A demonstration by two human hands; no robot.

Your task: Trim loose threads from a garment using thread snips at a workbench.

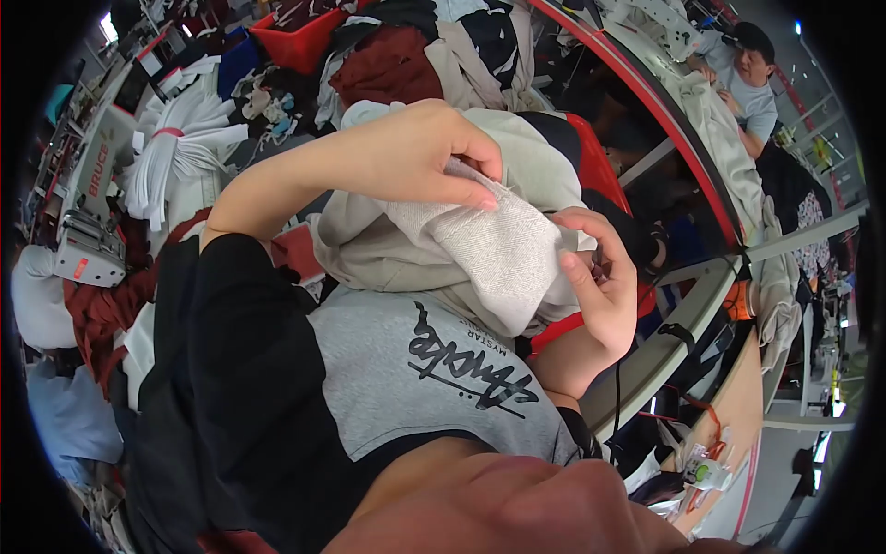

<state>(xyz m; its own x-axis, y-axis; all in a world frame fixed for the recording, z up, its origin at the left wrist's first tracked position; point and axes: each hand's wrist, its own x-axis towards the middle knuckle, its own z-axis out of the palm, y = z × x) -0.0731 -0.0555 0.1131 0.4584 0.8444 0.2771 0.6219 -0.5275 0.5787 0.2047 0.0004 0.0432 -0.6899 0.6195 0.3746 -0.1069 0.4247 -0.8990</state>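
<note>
A light beige-grey herringbone cloth [509, 246] is stretched between my two hands above my lap. My left hand [429, 149] pinches its upper edge between thumb and fingers, where a frayed raw edge shows. At the cloth's right side, my right hand [602, 277] grips it with thumb and curled fingers; part of that hold is hidden by the folds. The rest of the beige fabric [374, 253] lies bunched over my lap, against my grey shirt [387, 353].
A red plastic bin [599, 159] stands just beyond the lap. Fabric piles [394, 66] lie ahead. Left are a BRUCE sewing machine [97, 166] and a tied bundle of white strips [176, 135]. A red-edged table [664, 124] curves at right, where another person [751, 90] handles cloth.
</note>
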